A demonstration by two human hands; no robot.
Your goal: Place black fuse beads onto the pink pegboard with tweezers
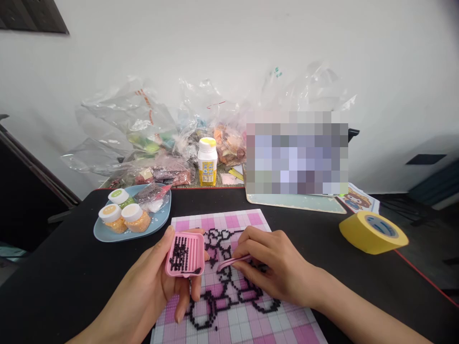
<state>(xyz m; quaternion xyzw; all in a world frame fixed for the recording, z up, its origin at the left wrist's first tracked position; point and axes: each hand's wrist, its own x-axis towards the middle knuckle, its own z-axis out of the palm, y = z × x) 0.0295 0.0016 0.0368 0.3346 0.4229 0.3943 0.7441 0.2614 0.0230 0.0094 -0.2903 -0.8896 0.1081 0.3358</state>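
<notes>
Just left of the right hand [272,267], left hand [158,282] grips bead tray [184,254]

pegboard [247,315] bottom cut off

A black bench [71,277] is carrying a pink checked board [236,222] at its near edge. A blue plate [103,235] is sitting to the board's left, a yellow tape roll [373,232] is lying well to its right, and a white bottle [207,162] is standing at the back among clear bags [136,129].
</notes>
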